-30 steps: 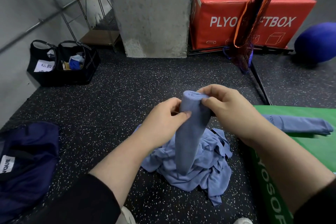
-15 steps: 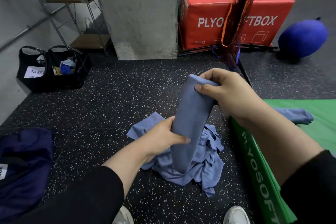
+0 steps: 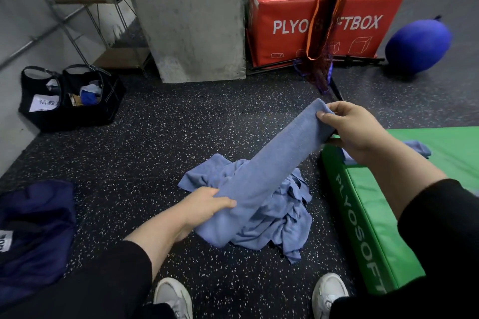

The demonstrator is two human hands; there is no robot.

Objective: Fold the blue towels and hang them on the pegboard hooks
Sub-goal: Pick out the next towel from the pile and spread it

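Note:
A folded blue towel (image 3: 269, 163) stretches as a long strip between both hands, slanting from lower left to upper right. My right hand (image 3: 355, 129) pinches its upper end. My left hand (image 3: 204, 204) grips its lower end. Below it, a heap of loose blue towels (image 3: 287, 223) lies crumpled on the speckled floor. Another folded blue towel (image 3: 417, 149) rests on the green mat, mostly hidden behind my right arm. No pegboard is in view.
A green soft mat (image 3: 375, 225) lies at right. A red plyo box (image 3: 324, 15) and a hanging net bag (image 3: 324, 33) stand behind. A concrete pillar (image 3: 191, 15), black bags (image 3: 70, 96), a dark blue bag (image 3: 33, 230) and a blue ball (image 3: 417, 44) surround the floor.
The towel went from upright to slanted. My left hand slid down from its top to its lower end, while my right hand kept the top and moved rightward.

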